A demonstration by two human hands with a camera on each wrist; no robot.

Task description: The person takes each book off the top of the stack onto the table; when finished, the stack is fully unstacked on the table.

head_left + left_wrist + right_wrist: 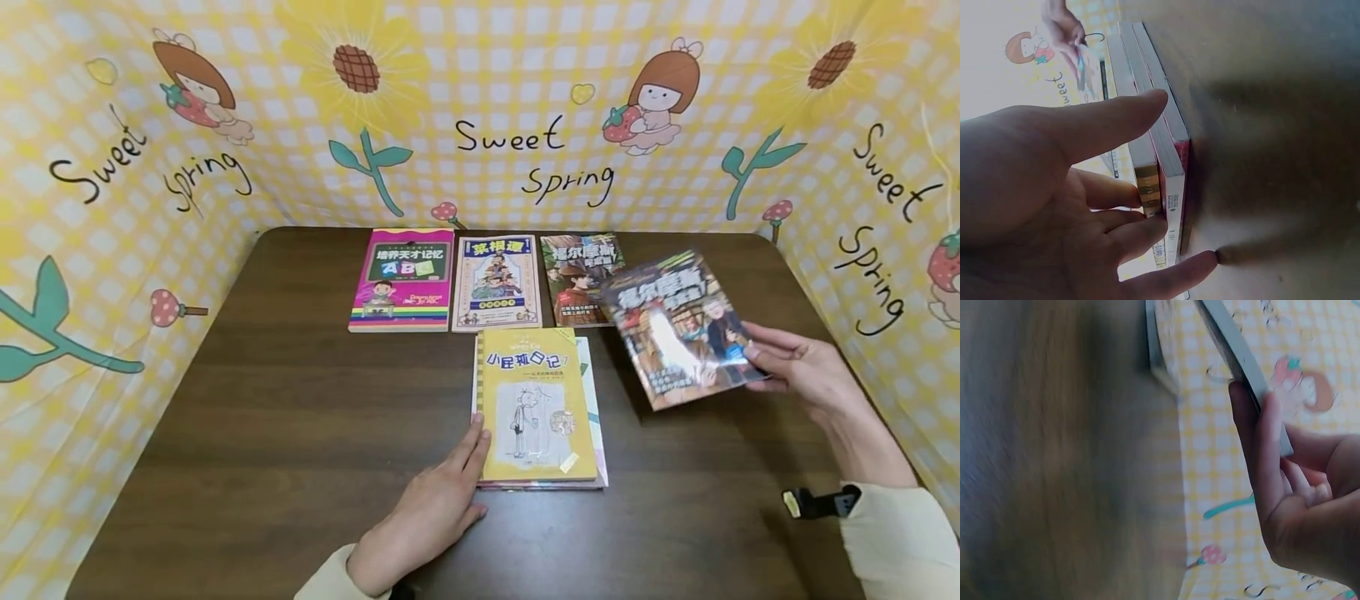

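My right hand [813, 371] pinches the right edge of a glossy, dark comic-style book [675, 329], tilted and lifted above the table. In the right wrist view the book [1244, 362] appears edge-on between thumb and fingers. My left hand [431, 508] lies along the left side of a small stack, its fingers fairly straight and touching the spines. On top of that stack is a yellow book [528, 408] with a line-drawn boy. Below it, the left wrist view shows other books [1169, 156], their page edges facing the thumb.
Along the table's back edge lie a pink ABC book [405, 279], a cream book with a cartoon cover [497, 283] and a dark detective-style book [577, 283], partly covered by the held one. Patterned yellow cloth [495, 50] walls the brown table [300, 433] at back and sides.
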